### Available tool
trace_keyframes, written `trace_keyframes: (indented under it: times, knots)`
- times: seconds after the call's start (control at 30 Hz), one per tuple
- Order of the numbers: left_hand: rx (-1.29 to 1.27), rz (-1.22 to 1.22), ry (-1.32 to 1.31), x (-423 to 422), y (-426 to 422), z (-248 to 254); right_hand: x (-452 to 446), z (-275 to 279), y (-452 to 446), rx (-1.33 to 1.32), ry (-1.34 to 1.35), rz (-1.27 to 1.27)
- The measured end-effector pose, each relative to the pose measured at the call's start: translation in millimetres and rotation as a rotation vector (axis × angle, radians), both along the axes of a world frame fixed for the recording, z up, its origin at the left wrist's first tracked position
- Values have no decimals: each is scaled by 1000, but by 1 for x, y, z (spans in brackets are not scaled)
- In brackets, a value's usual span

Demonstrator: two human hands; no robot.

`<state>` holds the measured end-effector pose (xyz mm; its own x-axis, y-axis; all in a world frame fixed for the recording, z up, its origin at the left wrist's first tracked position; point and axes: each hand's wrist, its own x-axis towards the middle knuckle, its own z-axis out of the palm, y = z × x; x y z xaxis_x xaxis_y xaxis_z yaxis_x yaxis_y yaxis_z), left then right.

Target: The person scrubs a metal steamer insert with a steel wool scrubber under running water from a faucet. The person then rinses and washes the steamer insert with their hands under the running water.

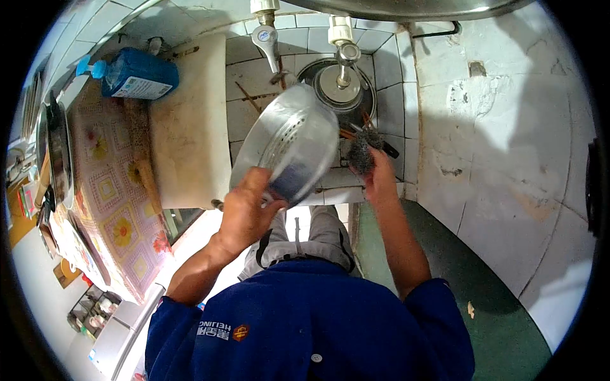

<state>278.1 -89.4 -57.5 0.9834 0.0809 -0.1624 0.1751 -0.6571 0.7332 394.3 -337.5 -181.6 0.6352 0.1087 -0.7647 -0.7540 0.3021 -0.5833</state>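
My left hand (246, 213) grips the near rim of a shiny metal steamer pan (321, 124) with small holes in its bottom. The pan is tilted over the tiled sink (305, 38), its inside turned partly toward me. In my right hand (381, 174) is a dark steel wool scrubber (363, 151), held to the right of the pan and apart from it. Behind the scrubber stands a metal pot (365, 105) with a round pale object (337, 86) in it. Some sticks and a dark handle (392, 151) show close to my right fingers.
Two taps, one with a grey lever (265, 41) and one metal (347, 54), hang over the sink. A blue pump bottle (141, 75) lies left of a pale board (187, 127). A flowered cloth (114, 190) covers the left surface. White tiled wall (495, 127) rises at right.
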Motion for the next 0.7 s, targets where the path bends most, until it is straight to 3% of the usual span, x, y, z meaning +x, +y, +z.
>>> trace_keyframes:
  times: [0.17,0.23,0.37,0.47,0.53,0.6,0.67,0.7]
  knots:
    - [197,-286,-74,6,-22,-18,7,-4,-31,-13,-34,-41]
    - [247,-407,-187,14,-23,-31,9,2,-35,-168,-167,-205]
    - [392,-500,-259,31,-26,-87,13,27,-25,-452,-411,-175]
    - [503,-576,-273,49,-29,-119,22,28,-21,-565,-619,0]
    - [563,-595,-294,54,-30,-139,33,31,-9,-946,-951,412]
    - [562,-526,-397,59,-32,-157,42,17,3,-997,-953,495]
    - [599,-504,-388,63,-33,-164,51,5,12,-1338,-1302,620]
    - [570,-492,-316,63,-32,-165,54,-6,11,-1315,-1216,588]
